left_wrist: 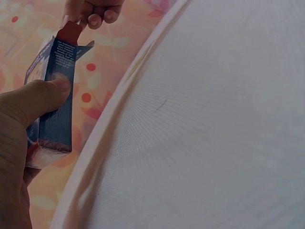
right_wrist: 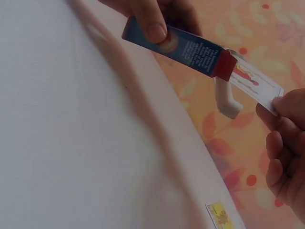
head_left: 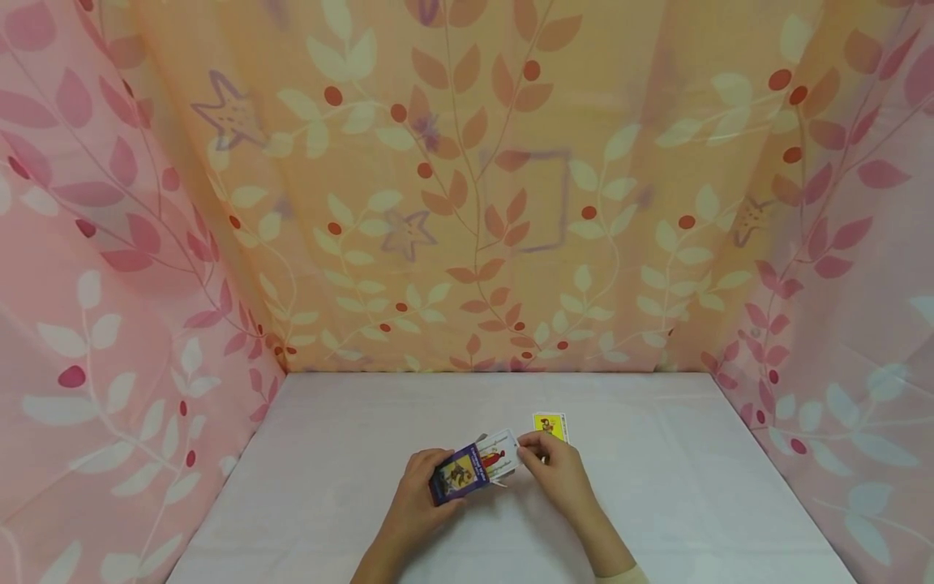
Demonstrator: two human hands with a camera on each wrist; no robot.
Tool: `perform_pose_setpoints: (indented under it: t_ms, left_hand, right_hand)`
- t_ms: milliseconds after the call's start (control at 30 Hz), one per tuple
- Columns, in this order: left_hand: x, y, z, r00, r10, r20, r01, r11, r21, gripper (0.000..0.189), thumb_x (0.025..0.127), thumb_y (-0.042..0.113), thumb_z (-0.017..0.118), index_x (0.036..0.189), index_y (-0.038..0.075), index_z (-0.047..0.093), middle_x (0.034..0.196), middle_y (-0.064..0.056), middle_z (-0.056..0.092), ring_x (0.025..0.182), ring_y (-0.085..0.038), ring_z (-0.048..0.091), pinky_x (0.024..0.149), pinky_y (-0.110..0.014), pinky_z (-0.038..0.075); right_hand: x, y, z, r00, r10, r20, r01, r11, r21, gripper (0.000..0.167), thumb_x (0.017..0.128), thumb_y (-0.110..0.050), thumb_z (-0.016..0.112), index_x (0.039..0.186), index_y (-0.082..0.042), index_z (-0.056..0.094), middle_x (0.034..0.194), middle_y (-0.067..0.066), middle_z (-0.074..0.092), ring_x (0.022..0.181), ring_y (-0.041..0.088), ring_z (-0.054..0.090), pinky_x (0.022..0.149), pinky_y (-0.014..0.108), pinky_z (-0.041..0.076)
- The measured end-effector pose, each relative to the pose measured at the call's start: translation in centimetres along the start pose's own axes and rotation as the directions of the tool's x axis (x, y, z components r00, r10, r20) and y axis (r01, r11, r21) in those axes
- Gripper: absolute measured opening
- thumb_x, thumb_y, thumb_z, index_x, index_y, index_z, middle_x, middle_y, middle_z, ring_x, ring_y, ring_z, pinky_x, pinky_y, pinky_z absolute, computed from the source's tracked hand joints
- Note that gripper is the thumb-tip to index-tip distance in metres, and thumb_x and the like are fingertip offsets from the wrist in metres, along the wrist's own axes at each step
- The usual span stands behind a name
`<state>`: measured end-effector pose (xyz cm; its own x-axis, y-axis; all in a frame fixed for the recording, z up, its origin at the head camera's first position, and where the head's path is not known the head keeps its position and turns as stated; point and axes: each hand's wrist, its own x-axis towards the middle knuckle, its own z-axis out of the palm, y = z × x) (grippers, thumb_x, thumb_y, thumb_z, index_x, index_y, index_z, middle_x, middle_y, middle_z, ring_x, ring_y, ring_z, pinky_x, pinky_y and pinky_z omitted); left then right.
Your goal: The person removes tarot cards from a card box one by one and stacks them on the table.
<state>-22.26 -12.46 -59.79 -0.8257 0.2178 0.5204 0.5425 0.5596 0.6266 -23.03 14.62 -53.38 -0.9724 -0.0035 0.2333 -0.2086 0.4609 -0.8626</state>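
My left hand (head_left: pixel 417 496) grips a dark blue card box (head_left: pixel 460 474) with a yellow picture on its front, the thumb pressed along one side in the left wrist view. The box's top is open, its flaps folded out and a red tab (left_wrist: pixel 69 32) standing up. A white card (head_left: pixel 499 453) with a red figure sticks partway out of the open end. My right hand (head_left: pixel 560 474) pinches the card's outer edge between thumb and forefinger. Just behind the right hand, a yellow-faced card (head_left: pixel 550 424) lies on the table, partly covered by the fingers in the head view.
The table (head_left: pixel 328 422) has a white cloth over it. Patterned curtains stand around it: an orange one (head_left: pixel 452 308) along the back edge, a pink one (head_left: pixel 146 324) at the left and another pink one (head_left: pixel 839 341) at the right.
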Motion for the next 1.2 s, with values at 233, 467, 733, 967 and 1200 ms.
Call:
perform_pose_setpoints:
  t_ms: [233,467,733,967,1200]
  left_hand:
    - [-0.1,0.1,-0.1,0.999,-0.032,0.007,0.032,0.999,-0.014,0.081,0.065,0.025,0.099,0.136,0.023,0.06,0.132,0.014,0.056,0.124,-0.01,0.051,0.107,-0.037,0.048]
    - [0.0,0.4,-0.1,0.998,-0.064,0.019,0.064,0.998,-0.018,0.081,0.066,0.025,0.098,0.137,0.024,0.059,0.133,0.013,0.056,0.125,-0.01,0.05,0.107,-0.039,0.048]
    - [-0.2,0.5,-0.1,0.995,-0.089,0.034,0.089,0.996,0.004,0.081,0.067,0.027,0.097,0.138,0.025,0.058,0.134,0.013,0.056,0.126,-0.01,0.05,0.107,-0.041,0.048]
    - [-0.3,0.3,0.0,0.999,-0.036,0.017,0.036,0.998,0.043,0.082,0.067,0.027,0.097,0.138,0.023,0.058,0.133,0.008,0.057,0.124,-0.013,0.051,0.104,-0.039,0.049]
    - [-0.1,0.3,0.0,0.998,-0.056,0.022,0.056,0.998,0.008,0.082,0.065,0.026,0.098,0.137,0.025,0.059,0.132,0.013,0.057,0.125,-0.01,0.051,0.107,-0.041,0.049]
  right_hand:
    - [0.3,0.0,-0.5,0.999,0.021,-0.042,-0.02,1.0,0.012,0.008,0.093,-0.013,0.075,0.101,-0.016,0.075,0.082,-0.007,0.066,0.076,0.011,0.057,0.063,0.021,0.046]
    - [0.5,0.0,-1.1,0.996,-0.001,-0.094,0.005,0.999,0.047,0.009,0.093,-0.01,0.075,0.102,-0.013,0.075,0.084,-0.005,0.068,0.076,0.012,0.058,0.061,0.021,0.047]
    - [0.6,0.1,-1.9,0.989,-0.024,-0.146,0.027,0.999,0.022,0.011,0.093,-0.009,0.074,0.102,-0.015,0.075,0.084,-0.003,0.069,0.075,0.014,0.057,0.06,0.021,0.046]
    - [0.8,0.2,-2.4,0.981,-0.065,-0.185,0.069,0.997,0.018,0.011,0.093,-0.008,0.074,0.102,-0.015,0.075,0.085,-0.003,0.07,0.074,0.014,0.057,0.059,0.021,0.047]
    - [0.8,0.6,-3.0,0.972,-0.1,-0.214,0.102,0.995,0.0,0.013,0.093,-0.008,0.074,0.105,-0.015,0.075,0.089,-0.004,0.072,0.072,0.012,0.058,0.059,0.022,0.049]
